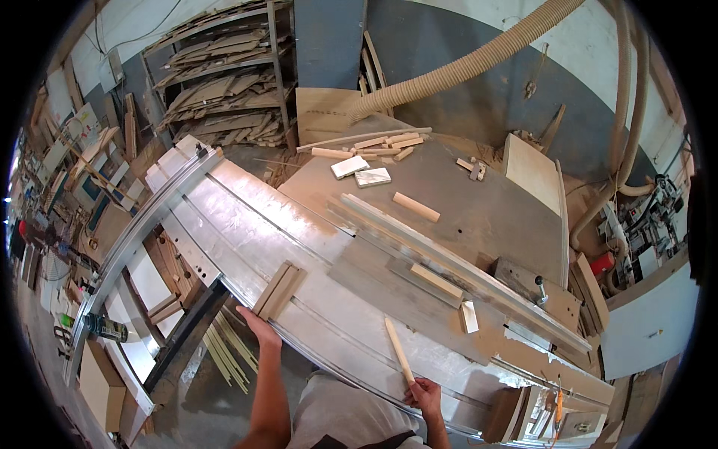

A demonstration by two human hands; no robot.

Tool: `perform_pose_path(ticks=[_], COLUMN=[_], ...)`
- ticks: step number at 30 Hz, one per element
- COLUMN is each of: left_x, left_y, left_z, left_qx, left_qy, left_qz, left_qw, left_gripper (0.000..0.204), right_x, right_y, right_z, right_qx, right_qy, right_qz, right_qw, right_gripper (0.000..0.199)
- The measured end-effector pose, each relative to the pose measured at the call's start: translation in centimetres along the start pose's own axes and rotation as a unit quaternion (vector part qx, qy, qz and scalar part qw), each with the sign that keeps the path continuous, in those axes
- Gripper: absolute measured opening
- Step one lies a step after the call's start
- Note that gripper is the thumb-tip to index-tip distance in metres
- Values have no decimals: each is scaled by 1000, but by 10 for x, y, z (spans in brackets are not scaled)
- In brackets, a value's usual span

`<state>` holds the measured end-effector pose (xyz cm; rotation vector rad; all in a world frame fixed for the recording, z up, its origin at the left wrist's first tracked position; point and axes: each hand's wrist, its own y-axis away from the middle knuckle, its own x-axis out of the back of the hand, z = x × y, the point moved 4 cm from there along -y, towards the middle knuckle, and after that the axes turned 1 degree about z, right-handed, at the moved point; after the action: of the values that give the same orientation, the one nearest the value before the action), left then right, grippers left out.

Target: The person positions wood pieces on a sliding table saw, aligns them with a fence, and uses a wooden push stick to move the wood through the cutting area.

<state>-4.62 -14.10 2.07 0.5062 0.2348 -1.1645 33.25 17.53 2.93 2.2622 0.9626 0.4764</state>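
Wooden stick: slender, pale, straight-edged; lies slanted on the table's near part, its lower end pinched in the right hand, fingers closed around it. Two wooden slats: flat, tan, laid side by side, touching; the left hand rests at their near end, fingers curled over the table's edge. Table: broad sheet-metal saw surface, dull grey, dusty, with long aluminium rails. Farther off: short wood blocks, two pale rectangular offcuts. Room: workshop; ribbed beige dust hose overhead, metal shelving stacked with plywood scraps.
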Motion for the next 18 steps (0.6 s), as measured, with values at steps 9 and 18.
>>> perform_pose_path(ticks=[9,18], left_x=[-6,-33], left_y=[-15,2], left_z=[-8,14], left_qx=[-16,11], left_qy=[-9,22], left_qz=[12,1], left_qw=[1000,1000], left_gripper=[98,98], right_x=[2,-7], right_y=[-4,-3], right_z=[11,2], right_qx=[38,191], right_qy=[-7,155], right_qz=[2,-13], right_qw=[999,969], right_gripper=[30,34])
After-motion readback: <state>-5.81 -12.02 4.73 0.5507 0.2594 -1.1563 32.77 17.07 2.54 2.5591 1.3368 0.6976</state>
